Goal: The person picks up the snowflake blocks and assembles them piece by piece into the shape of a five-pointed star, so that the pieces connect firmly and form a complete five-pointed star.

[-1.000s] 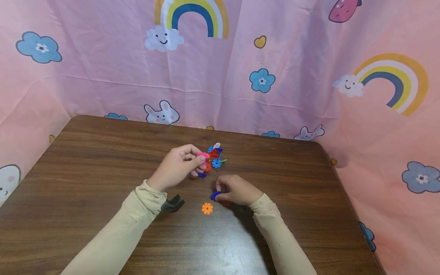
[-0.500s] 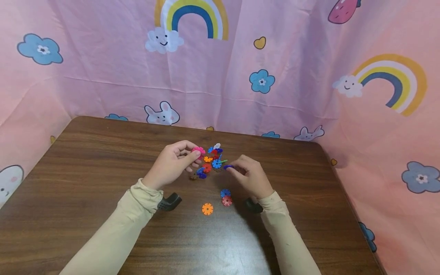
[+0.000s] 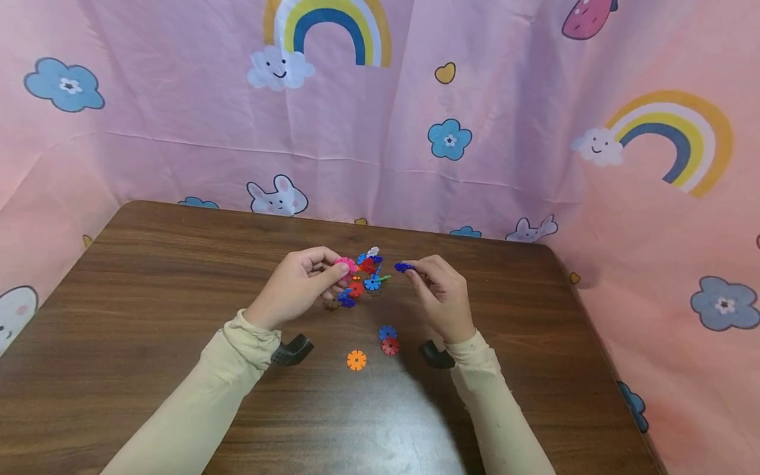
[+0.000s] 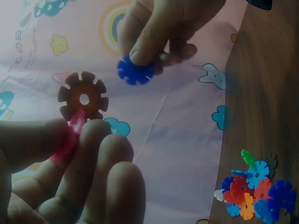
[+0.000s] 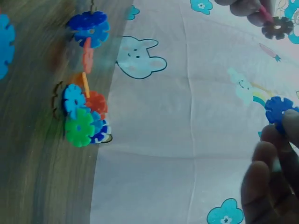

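My left hand (image 3: 303,284) pinches a pink notched snowflake disc (image 3: 346,265) between thumb and fingers. In the left wrist view a second disc (image 4: 70,93), brownish against the light, is joined to the pink one. Raised on the other side, my right hand (image 3: 442,293) pinches a dark blue snowflake disc (image 3: 404,267) by its edge. The blue disc is apart from the left hand's pieces. Between and beyond the hands, a cluster of joined snowflake discs (image 3: 372,282) in blue, red, orange, green and white stands on the table; the left fingers partly hide it in the head view.
Nearer me on the brown wooden table (image 3: 178,277) lie an orange disc (image 3: 357,360), a blue disc (image 3: 388,332) and a red disc (image 3: 390,346); the blue and red ones touch or overlap. A pink patterned curtain (image 3: 380,119) surrounds the table's back and sides.
My right hand has lifted the dark blue disc away from the loose discs and moved it forward and right, uncovering the blue and red ones. The left hand has shifted slightly left.
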`<action>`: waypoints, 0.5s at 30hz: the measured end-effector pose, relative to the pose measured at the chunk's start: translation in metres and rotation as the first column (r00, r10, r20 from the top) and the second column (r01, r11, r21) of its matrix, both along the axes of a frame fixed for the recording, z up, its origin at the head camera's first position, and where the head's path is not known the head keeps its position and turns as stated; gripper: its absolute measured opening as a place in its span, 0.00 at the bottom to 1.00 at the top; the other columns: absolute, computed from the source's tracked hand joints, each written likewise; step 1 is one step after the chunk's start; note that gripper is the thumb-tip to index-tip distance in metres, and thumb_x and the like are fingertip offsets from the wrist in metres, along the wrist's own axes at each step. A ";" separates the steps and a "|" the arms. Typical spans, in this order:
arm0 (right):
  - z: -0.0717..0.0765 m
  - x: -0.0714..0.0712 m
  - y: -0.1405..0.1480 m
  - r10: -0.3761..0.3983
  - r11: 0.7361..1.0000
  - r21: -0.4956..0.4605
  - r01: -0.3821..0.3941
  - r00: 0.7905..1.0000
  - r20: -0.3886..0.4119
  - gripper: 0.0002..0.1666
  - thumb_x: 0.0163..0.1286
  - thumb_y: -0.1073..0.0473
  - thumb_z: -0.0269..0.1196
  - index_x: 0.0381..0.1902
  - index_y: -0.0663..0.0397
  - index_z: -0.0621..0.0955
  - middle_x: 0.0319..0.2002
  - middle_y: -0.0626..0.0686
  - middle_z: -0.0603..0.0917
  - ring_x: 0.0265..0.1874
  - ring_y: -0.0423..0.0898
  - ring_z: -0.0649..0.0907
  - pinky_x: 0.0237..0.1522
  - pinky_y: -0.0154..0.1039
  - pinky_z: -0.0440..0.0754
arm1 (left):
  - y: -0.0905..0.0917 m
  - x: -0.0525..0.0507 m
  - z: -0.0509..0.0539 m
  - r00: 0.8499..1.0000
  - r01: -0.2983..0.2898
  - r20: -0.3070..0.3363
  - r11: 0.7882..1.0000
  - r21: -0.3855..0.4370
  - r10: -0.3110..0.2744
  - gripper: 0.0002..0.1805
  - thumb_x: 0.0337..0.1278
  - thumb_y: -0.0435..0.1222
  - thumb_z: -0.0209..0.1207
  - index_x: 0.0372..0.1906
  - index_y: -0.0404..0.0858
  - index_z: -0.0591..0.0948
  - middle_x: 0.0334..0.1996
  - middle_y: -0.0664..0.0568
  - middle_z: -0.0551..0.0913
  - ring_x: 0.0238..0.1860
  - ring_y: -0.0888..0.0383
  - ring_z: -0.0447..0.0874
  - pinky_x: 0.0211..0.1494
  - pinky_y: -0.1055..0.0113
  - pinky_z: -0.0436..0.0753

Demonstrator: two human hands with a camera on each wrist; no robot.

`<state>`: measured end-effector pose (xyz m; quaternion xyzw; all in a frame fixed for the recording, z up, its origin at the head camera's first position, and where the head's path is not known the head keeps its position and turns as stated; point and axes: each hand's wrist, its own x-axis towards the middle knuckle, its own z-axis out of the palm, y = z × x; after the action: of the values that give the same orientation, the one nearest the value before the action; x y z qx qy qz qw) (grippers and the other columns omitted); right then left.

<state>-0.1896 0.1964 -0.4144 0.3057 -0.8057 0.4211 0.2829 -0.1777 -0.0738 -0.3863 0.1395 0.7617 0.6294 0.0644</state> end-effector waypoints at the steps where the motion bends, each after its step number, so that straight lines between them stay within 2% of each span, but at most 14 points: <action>1: 0.001 0.001 0.000 0.006 1.000 -0.025 -0.006 1.000 0.000 0.08 0.69 0.71 0.68 0.45 0.60 0.88 0.35 0.54 0.86 0.27 0.41 0.80 0.28 0.29 0.78 | 0.000 0.000 -0.001 1.000 0.006 0.000 1.000 0.004 -0.006 0.12 0.75 0.38 0.61 0.45 0.31 0.84 0.35 0.41 0.88 0.31 0.56 0.87 0.38 0.59 0.89; 3: 0.002 0.002 0.000 0.016 0.998 -0.060 -0.016 1.000 -0.001 0.07 0.69 0.71 0.68 0.44 0.61 0.87 0.35 0.55 0.87 0.27 0.42 0.81 0.28 0.29 0.79 | 0.001 0.000 -0.002 1.000 0.026 0.006 1.000 0.009 -0.026 0.11 0.74 0.37 0.61 0.44 0.31 0.83 0.35 0.40 0.88 0.31 0.56 0.86 0.37 0.60 0.89; 6: 0.004 0.003 0.000 0.041 0.998 -0.053 -0.042 0.999 -0.020 0.08 0.67 0.72 0.70 0.42 0.60 0.86 0.34 0.55 0.87 0.28 0.43 0.82 0.29 0.30 0.81 | 0.005 0.002 -0.005 0.996 0.089 0.014 0.996 0.004 -0.089 0.09 0.72 0.35 0.62 0.41 0.31 0.84 0.35 0.40 0.88 0.32 0.55 0.87 0.37 0.62 0.89; 10: 0.009 0.006 -0.001 0.084 0.996 0.020 -0.083 0.994 -0.068 0.11 0.63 0.75 0.71 0.41 0.58 0.88 0.35 0.54 0.88 0.31 0.44 0.82 0.31 0.35 0.83 | 0.011 0.006 -0.007 0.985 0.170 0.005 0.985 -0.032 -0.170 0.08 0.70 0.35 0.65 0.40 0.32 0.86 0.34 0.43 0.88 0.34 0.54 0.88 0.39 0.60 0.89; 15: 0.013 0.009 -0.004 0.178 0.981 0.100 -0.166 0.976 -0.123 0.13 0.61 0.75 0.72 0.42 0.58 0.88 0.38 0.54 0.89 0.33 0.45 0.84 0.31 0.36 0.83 | 0.017 0.008 -0.008 0.979 0.205 0.003 0.978 -0.023 -0.205 0.06 0.68 0.34 0.66 0.41 0.34 0.87 0.35 0.42 0.88 0.34 0.53 0.88 0.42 0.57 0.90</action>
<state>-0.1803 0.1920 -0.4017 0.4137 -0.7740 0.3864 0.2838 -0.1696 -0.0564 -0.3943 0.2165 0.7506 0.6105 0.1309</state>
